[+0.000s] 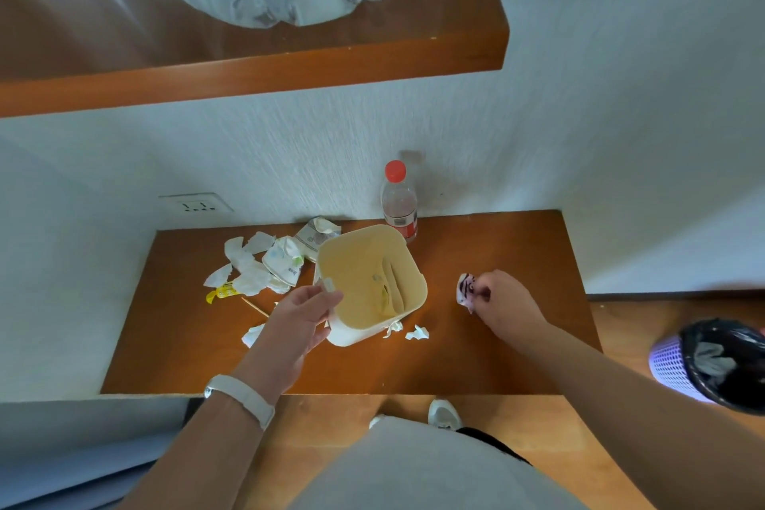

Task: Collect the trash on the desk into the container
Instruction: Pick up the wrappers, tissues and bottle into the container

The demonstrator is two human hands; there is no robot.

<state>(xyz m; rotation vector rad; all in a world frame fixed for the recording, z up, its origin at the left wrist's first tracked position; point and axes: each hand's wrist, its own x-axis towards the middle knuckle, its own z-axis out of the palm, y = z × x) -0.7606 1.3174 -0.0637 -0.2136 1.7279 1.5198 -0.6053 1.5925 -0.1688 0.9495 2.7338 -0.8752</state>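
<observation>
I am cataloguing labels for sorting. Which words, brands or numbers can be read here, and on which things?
None can be read.
Bottle red label: print too blurred.
Crushed paper cup: small marks, illegible.
Yellow wrapper: dark print, too small.
Wrapper at the right hand: dark pattern, unreadable.

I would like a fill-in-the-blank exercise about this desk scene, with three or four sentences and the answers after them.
1. The bottle standing by the wall has a cap of the colour ____.
2. The right hand pinches a crumpled wrapper that lies to the ____ of the bin.
3. The left hand holds a small white scrap at the bin's ____.
4. The pile of crushed cups and torn paper lies to the ____ of the bin.

Answers: red; right; rim; left
</observation>
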